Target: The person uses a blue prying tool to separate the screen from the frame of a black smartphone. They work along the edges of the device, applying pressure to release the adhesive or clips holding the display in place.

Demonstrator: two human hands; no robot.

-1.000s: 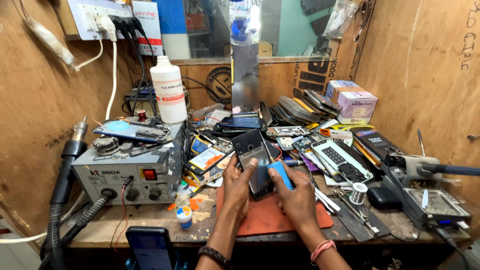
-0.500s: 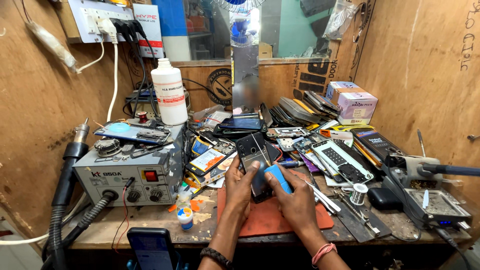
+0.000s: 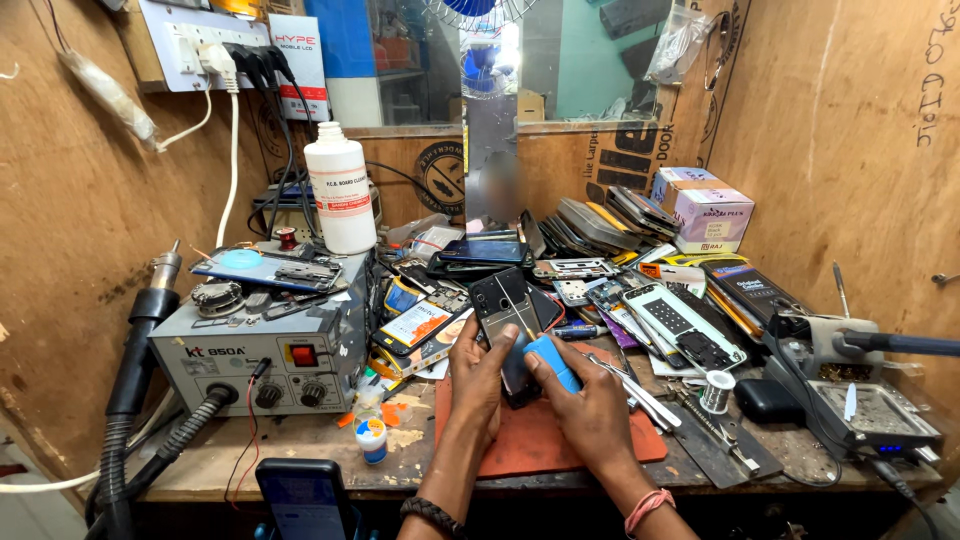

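Flat dark phone (image 3: 505, 325) in left hand (image 3: 480, 375) grip; right hand (image 3: 590, 405) grips rounded blue tool (image 3: 552, 362).

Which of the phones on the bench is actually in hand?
The dark slim phone over the orange mat, gripped by the left hand, with the right hand pressing a blue tool on it. The others lie untouched.

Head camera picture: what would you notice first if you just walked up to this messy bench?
Probably the two hands in the middle: the left hand steadies a dark phone over an orange mat, while the right hand presses a blue tool against it. Next, the grey machine at left with a white bottle on top, and the heap of phone parts behind.
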